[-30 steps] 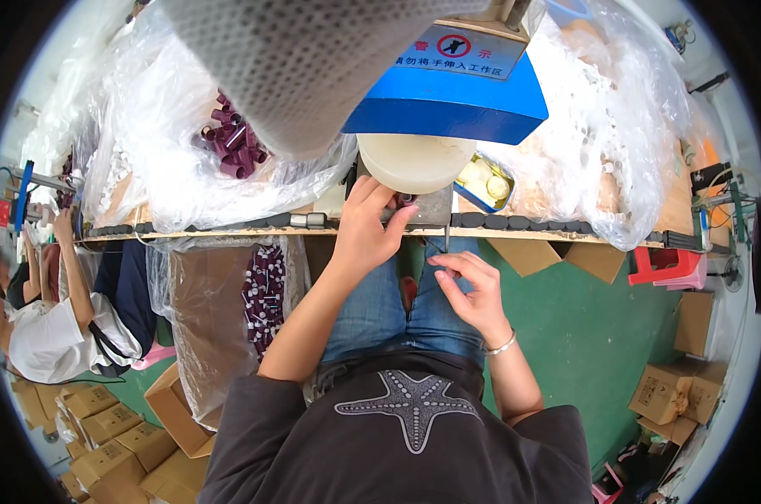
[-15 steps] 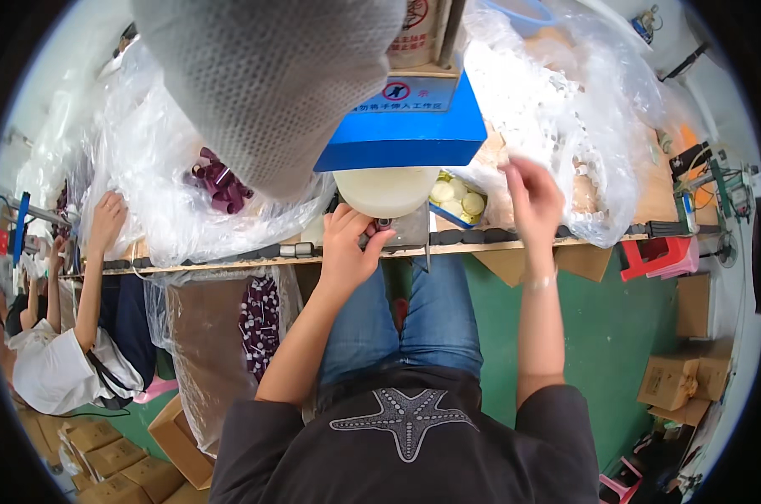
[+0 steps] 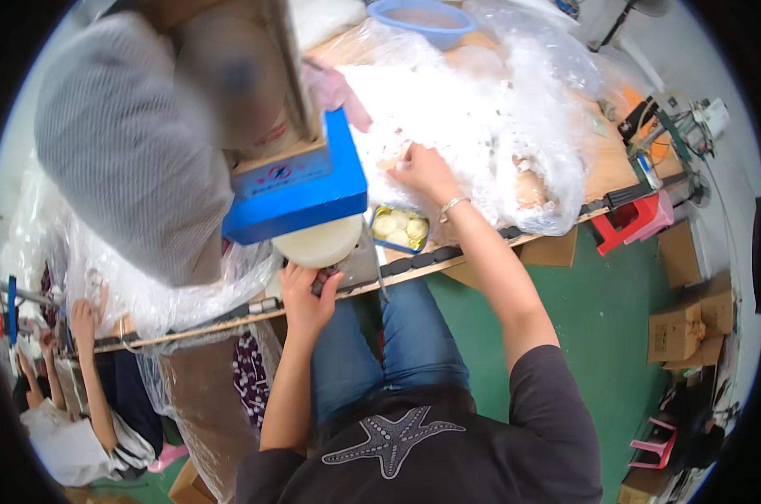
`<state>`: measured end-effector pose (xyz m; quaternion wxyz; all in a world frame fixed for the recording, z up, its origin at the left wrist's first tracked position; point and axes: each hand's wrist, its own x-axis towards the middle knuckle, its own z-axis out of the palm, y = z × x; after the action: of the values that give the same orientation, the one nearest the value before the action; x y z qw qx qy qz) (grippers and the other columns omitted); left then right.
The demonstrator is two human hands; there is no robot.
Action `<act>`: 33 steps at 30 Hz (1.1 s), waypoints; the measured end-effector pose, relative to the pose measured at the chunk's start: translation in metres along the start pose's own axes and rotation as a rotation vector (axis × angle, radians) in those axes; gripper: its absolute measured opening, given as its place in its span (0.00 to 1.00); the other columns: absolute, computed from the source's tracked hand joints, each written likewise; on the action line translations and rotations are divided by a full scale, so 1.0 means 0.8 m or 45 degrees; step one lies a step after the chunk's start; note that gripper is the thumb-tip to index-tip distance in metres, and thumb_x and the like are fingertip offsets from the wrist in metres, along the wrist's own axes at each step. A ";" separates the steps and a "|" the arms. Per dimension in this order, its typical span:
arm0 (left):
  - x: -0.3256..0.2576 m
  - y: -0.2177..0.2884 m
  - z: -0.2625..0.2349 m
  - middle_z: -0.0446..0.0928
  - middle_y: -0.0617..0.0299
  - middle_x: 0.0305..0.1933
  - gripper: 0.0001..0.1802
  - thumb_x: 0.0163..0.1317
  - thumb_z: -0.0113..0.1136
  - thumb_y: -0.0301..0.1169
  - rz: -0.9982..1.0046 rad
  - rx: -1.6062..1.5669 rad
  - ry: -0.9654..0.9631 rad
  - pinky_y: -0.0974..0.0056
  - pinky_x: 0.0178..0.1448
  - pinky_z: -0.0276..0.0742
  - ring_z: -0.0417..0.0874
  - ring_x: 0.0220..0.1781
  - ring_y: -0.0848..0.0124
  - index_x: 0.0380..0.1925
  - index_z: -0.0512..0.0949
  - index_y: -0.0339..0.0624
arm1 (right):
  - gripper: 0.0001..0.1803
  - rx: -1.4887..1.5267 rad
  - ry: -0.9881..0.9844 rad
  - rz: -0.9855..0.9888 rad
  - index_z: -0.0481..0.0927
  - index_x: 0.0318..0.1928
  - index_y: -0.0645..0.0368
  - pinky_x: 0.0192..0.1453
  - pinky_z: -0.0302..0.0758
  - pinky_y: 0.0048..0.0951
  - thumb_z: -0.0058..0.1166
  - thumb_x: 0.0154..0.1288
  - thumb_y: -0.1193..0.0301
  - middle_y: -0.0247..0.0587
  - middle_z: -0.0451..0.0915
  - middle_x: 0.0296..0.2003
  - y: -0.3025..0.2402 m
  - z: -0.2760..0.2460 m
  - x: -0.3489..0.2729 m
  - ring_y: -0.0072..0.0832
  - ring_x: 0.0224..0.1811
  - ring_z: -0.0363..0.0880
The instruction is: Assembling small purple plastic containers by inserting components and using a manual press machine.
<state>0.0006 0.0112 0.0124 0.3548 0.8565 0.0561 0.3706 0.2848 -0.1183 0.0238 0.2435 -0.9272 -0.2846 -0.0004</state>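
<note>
Beneath a blue machine head (image 3: 301,197) with a rounded cream underside (image 3: 322,242), my left hand (image 3: 307,296) is at the table's front edge. Its fingers and thumb close round a small dark purple piece (image 3: 325,275), partly hidden by them. Further right, my right hand (image 3: 424,172) reaches over a spread of small white pieces (image 3: 448,109) on clear plastic. Its fingers are bent together at the near side of the spread; whatever is between the fingertips is too small to make out. Between my hands stands a small blue-rimmed tin (image 3: 400,228) with pale yellow round pieces.
A grey textured cover (image 3: 128,143) hides much of the left table. Clear plastic (image 3: 162,294) lies beyond it. At the back is a blue basin (image 3: 422,18). A co-worker's hand (image 3: 84,323) rests far left. A red stool (image 3: 624,223) and cardboard boxes (image 3: 676,332) stand right.
My right hand has moved from above the table's front edge forward to the white pieces. My left hand keeps its grip under the machine. The view has turned to the right.
</note>
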 end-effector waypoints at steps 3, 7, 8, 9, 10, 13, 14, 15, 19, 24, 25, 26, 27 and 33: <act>-0.002 -0.002 0.005 0.77 0.67 0.27 0.11 0.48 0.70 0.25 -0.025 0.007 -0.019 0.61 0.43 0.63 0.76 0.33 0.67 0.33 0.81 0.42 | 0.30 0.173 0.131 -0.005 0.81 0.40 0.65 0.45 0.80 0.41 0.69 0.48 0.51 0.56 0.84 0.35 0.016 -0.018 -0.017 0.49 0.39 0.84; -0.005 -0.003 0.002 0.78 0.67 0.27 0.11 0.47 0.70 0.24 -0.067 -0.010 -0.015 0.61 0.43 0.63 0.76 0.33 0.66 0.33 0.81 0.42 | 0.19 0.377 0.696 0.039 0.81 0.38 0.62 0.38 0.79 0.36 0.66 0.57 0.58 0.48 0.84 0.30 0.077 -0.095 -0.033 0.41 0.33 0.85; -0.005 -0.001 0.004 0.77 0.67 0.27 0.11 0.47 0.70 0.23 -0.041 -0.010 -0.009 0.60 0.43 0.64 0.75 0.33 0.66 0.33 0.81 0.42 | 0.16 0.203 0.701 0.196 0.81 0.37 0.61 0.37 0.79 0.37 0.65 0.57 0.61 0.47 0.84 0.30 0.119 -0.121 -0.036 0.43 0.33 0.85; -0.003 0.000 0.006 0.77 0.67 0.27 0.12 0.47 0.70 0.23 -0.018 -0.004 0.004 0.60 0.43 0.64 0.75 0.33 0.66 0.33 0.81 0.41 | 0.13 0.046 0.658 0.368 0.81 0.37 0.60 0.38 0.79 0.38 0.64 0.57 0.64 0.48 0.84 0.31 0.153 -0.140 -0.042 0.45 0.36 0.84; -0.002 0.000 0.008 0.77 0.67 0.27 0.12 0.47 0.70 0.23 -0.019 -0.006 0.011 0.60 0.43 0.64 0.75 0.33 0.66 0.33 0.81 0.41 | 0.10 -0.113 0.614 0.537 0.81 0.37 0.59 0.40 0.79 0.39 0.62 0.57 0.67 0.50 0.84 0.33 0.176 -0.153 -0.043 0.46 0.38 0.84; -0.003 -0.004 0.006 0.77 0.66 0.26 0.12 0.46 0.70 0.22 -0.027 -0.006 0.038 0.61 0.43 0.64 0.75 0.33 0.65 0.33 0.81 0.41 | 0.07 -0.439 0.345 0.273 0.81 0.36 0.55 0.43 0.79 0.40 0.59 0.54 0.72 0.51 0.82 0.39 0.191 -0.143 -0.062 0.47 0.43 0.81; -0.004 -0.003 0.005 0.76 0.66 0.26 0.11 0.47 0.70 0.22 -0.033 -0.008 0.033 0.61 0.43 0.64 0.75 0.33 0.65 0.32 0.81 0.41 | 0.07 -0.504 0.221 0.103 0.80 0.34 0.54 0.45 0.78 0.41 0.57 0.52 0.74 0.49 0.78 0.41 0.187 -0.140 -0.068 0.45 0.44 0.80; -0.006 -0.003 0.003 0.76 0.66 0.26 0.11 0.47 0.70 0.22 -0.038 -0.009 0.028 0.61 0.43 0.64 0.74 0.33 0.64 0.32 0.81 0.41 | 0.07 -0.500 0.211 0.092 0.80 0.34 0.54 0.45 0.78 0.41 0.57 0.52 0.74 0.49 0.78 0.41 0.192 -0.139 -0.066 0.45 0.44 0.80; -0.001 -0.003 0.007 0.76 0.66 0.26 0.11 0.47 0.70 0.22 0.000 0.006 0.009 0.61 0.43 0.64 0.74 0.33 0.65 0.32 0.80 0.40 | 0.07 -0.503 0.246 -0.154 0.79 0.32 0.54 0.41 0.77 0.42 0.59 0.49 0.75 0.45 0.75 0.36 0.243 -0.142 -0.056 0.45 0.37 0.80; -0.003 -0.002 0.008 0.76 0.65 0.27 0.10 0.48 0.69 0.22 -0.022 -0.031 -0.003 0.61 0.43 0.65 0.74 0.35 0.64 0.32 0.80 0.40 | 0.11 -0.406 0.313 -0.146 0.82 0.40 0.58 0.41 0.78 0.37 0.59 0.53 0.76 0.47 0.79 0.37 0.241 -0.148 -0.052 0.43 0.35 0.80; -0.002 -0.002 0.010 0.76 0.64 0.27 0.10 0.48 0.69 0.23 -0.017 -0.047 -0.016 0.61 0.44 0.65 0.74 0.35 0.64 0.32 0.80 0.40 | 0.12 -0.243 0.421 -0.125 0.82 0.41 0.58 0.39 0.78 0.35 0.61 0.55 0.75 0.46 0.79 0.36 0.258 -0.148 -0.051 0.39 0.33 0.80; -0.003 -0.004 0.011 0.76 0.64 0.27 0.10 0.48 0.69 0.23 -0.021 -0.041 -0.019 0.61 0.44 0.65 0.74 0.35 0.64 0.32 0.80 0.40 | 0.12 -0.237 0.417 -0.125 0.82 0.41 0.58 0.39 0.78 0.35 0.61 0.55 0.75 0.46 0.79 0.36 0.251 -0.144 -0.053 0.39 0.33 0.80; -0.006 -0.005 0.009 0.76 0.64 0.27 0.11 0.48 0.69 0.22 -0.025 -0.028 -0.010 0.61 0.44 0.65 0.74 0.35 0.64 0.33 0.80 0.40 | 0.13 -0.022 0.434 -0.081 0.82 0.44 0.58 0.37 0.78 0.31 0.62 0.56 0.76 0.43 0.80 0.36 0.229 -0.143 -0.058 0.33 0.31 0.80; -0.011 -0.006 0.009 0.77 0.64 0.28 0.12 0.47 0.70 0.22 -0.027 -0.047 0.032 0.61 0.44 0.65 0.74 0.36 0.64 0.35 0.81 0.40 | 0.13 0.747 0.381 -0.177 0.80 0.48 0.61 0.37 0.76 0.19 0.60 0.63 0.77 0.31 0.82 0.40 0.128 -0.129 -0.113 0.16 0.32 0.76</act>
<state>0.0000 0.0078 0.0007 0.3738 0.8444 0.0627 0.3785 0.2775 -0.2863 0.0562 0.5386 -0.7856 -0.2962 -0.0711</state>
